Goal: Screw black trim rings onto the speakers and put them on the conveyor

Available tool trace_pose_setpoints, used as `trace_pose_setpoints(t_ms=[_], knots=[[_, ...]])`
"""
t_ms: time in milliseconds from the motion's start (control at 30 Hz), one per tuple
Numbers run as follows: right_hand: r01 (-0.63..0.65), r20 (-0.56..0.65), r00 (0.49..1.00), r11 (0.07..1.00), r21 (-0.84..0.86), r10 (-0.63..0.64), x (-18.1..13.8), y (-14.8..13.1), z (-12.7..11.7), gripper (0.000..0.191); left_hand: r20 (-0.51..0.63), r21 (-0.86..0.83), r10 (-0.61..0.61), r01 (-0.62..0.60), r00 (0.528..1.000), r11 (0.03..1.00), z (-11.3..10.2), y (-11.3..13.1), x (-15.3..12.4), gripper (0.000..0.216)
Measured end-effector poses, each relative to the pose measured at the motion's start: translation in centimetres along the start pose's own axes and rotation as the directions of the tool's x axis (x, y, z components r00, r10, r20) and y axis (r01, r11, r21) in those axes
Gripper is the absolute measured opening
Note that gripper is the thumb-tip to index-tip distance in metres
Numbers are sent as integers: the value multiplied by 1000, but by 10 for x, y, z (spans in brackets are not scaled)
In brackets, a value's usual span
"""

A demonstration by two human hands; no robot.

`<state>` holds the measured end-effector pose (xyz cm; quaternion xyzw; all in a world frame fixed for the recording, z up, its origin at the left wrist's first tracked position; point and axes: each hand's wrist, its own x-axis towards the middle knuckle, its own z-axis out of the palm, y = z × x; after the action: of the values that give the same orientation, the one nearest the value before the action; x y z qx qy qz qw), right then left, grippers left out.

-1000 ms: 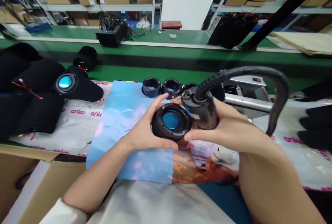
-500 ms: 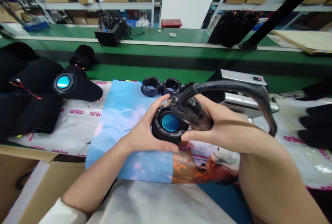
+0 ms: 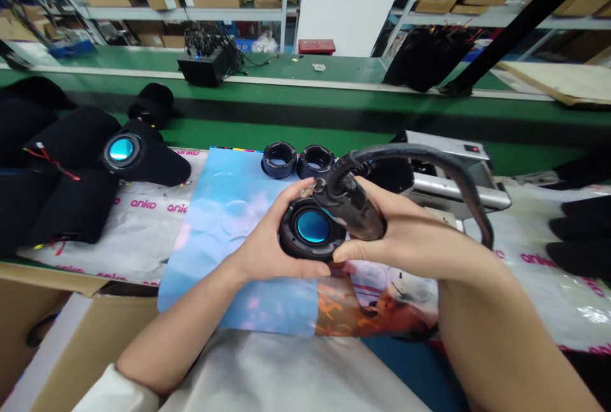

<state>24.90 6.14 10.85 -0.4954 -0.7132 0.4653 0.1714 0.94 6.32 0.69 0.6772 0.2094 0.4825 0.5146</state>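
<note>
Two hands meet over the blue printed sheet [image 3: 224, 208] at the middle of the bench [image 3: 548, 297]; the left hand [image 3: 267, 243] curls around a round black speaker [image 3: 311, 228] with a shiny blue centre, gripping its rim from nine o'clock; the right hand [image 3: 405, 237] is closed on a dark handheld tool [image 3: 356, 208], its tip at the speaker's twelve o'clock edge, its thick cable [image 3: 439, 160] arching toward three o'clock; farther off, two black rings [image 3: 296, 160] sit side by side at twelve o'clock; black fabric pieces [image 3: 71, 170] lie at ten o'clock.
</note>
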Motion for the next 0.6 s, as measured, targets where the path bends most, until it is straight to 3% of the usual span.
trace_pose_setpoints(t_ms=[233, 400, 600], knots=[[93, -58, 994, 995, 36, -91, -5, 4, 7, 59, -46, 67, 73, -70, 996, 995, 4, -12, -7, 113], [49, -18, 999, 989, 138, -47, -6, 2, 8, 66, 14, 115, 181, -181, 983, 977, 0, -9, -1, 121], [136, -94, 987, 988, 71, -129, 2, 11, 14, 68, 32, 191, 136, -140, 990, 972, -17, -6, 3, 120]])
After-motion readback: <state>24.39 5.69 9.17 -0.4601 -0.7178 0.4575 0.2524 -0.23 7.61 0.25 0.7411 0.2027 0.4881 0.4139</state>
